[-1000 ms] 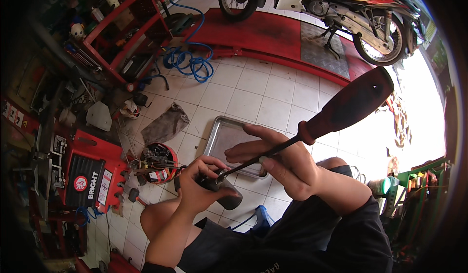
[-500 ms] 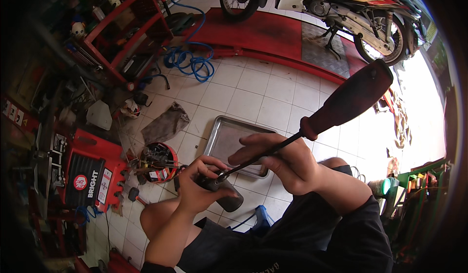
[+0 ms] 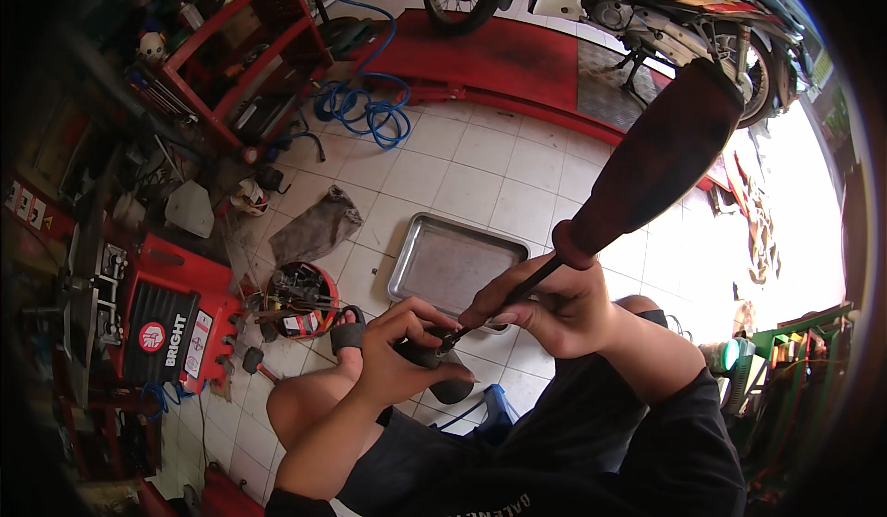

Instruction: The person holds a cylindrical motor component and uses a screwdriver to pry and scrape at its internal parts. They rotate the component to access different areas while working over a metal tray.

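My left hand (image 3: 388, 355) is wrapped round a dark cylindrical part (image 3: 451, 389), whose lower end sticks out below the fingers. At its upper end, near my left fingertips, is a small metal fitting partly hidden by the fingers. My right hand (image 3: 568, 312) pinches the dark shaft of a large screwdriver with a worn dark red handle (image 3: 656, 161). The handle points up and right toward the camera. Its shaft slants down to the fitting; the exact contact of the tip is hidden.
Beyond my hands a metal tray (image 3: 399, 272) lies on the tiled floor. Left of it are a dirty rag (image 3: 317, 226), a red bucket (image 3: 330, 288) of tools and a red machine (image 3: 176, 281). Farther off, a motorbike (image 3: 637, 4) stands on a red lift (image 3: 499, 55) near a coiled blue hose (image 3: 379, 124).
My right fingers, stretched out before, have closed on the screwdriver shaft. Its handle has come nearer the camera. My left hand and the cylindrical part have shifted slightly right.
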Available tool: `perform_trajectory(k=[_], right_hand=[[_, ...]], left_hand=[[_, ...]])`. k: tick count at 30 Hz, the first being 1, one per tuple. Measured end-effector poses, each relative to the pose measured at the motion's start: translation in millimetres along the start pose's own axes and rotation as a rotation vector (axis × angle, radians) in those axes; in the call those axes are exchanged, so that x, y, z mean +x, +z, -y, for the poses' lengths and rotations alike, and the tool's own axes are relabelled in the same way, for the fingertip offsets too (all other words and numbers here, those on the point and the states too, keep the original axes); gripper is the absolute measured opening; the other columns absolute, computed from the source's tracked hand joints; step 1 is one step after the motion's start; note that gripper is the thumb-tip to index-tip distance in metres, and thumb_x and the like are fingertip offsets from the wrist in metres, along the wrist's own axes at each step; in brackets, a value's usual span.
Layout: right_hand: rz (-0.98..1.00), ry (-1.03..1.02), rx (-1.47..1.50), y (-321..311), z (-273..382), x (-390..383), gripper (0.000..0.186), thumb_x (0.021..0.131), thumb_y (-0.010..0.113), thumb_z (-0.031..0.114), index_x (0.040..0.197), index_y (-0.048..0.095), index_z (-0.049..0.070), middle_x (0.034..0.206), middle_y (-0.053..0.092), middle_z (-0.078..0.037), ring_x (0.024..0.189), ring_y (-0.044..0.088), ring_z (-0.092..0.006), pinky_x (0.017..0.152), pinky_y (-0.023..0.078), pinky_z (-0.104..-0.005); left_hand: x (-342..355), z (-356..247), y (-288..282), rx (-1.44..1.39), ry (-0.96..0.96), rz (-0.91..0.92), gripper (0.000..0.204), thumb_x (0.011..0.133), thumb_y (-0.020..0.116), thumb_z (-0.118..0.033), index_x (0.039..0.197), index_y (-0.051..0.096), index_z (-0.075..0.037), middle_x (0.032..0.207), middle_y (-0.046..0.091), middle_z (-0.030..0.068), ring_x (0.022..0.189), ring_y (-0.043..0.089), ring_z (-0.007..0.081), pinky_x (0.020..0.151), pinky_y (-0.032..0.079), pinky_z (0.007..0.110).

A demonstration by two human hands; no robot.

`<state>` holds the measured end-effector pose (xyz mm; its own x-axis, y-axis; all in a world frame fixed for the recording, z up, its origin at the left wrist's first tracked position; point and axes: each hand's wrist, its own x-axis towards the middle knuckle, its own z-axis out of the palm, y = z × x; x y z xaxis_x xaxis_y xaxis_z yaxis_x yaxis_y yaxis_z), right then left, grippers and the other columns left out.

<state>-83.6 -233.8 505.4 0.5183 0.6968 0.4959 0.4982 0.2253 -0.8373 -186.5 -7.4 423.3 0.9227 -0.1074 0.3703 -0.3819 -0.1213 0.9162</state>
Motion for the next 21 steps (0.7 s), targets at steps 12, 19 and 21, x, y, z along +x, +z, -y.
perform_trajectory(k=[12,19,21], right_hand=[[-0.036,0.011,0.211,11,4,-5,0.016,0.093,0.051,-0.012,0.089,0.066,-0.007,0.089,0.075,-0.023,0.094,0.076,-0.0357,0.092,0.061,-0.0436],[-0.19,-0.037,0.205,17,-3,-9,0.016,0.098,0.051,-0.007,0.089,0.064,-0.011,0.086,0.073,-0.025,0.087,0.076,-0.0352,0.087,0.062,-0.0472],[-0.182,-0.051,0.216,18,-5,-9,0.013,0.098,0.053,-0.007,0.092,0.063,-0.011,0.084,0.072,-0.025,0.087,0.076,-0.0363,0.087,0.062,-0.0493]], left_hand=[[-2,0,6,-0.236,-0.07,-0.106,0.05,0.062,0.096,0.0,0.082,0.05,-0.007,0.106,0.066,0.0176,0.108,0.07,0.0274,0.09,0.06,0.038],[-3,4,11,-0.224,-0.032,-0.145,0.052,0.061,0.097,-0.002,0.082,0.05,-0.006,0.104,0.066,0.0175,0.102,0.071,0.0252,0.088,0.06,0.037],[-4,4,9,-0.205,-0.038,-0.15,0.052,0.061,0.097,-0.002,0.082,0.05,-0.007,0.104,0.066,0.017,0.101,0.071,0.0246,0.088,0.06,0.037]])
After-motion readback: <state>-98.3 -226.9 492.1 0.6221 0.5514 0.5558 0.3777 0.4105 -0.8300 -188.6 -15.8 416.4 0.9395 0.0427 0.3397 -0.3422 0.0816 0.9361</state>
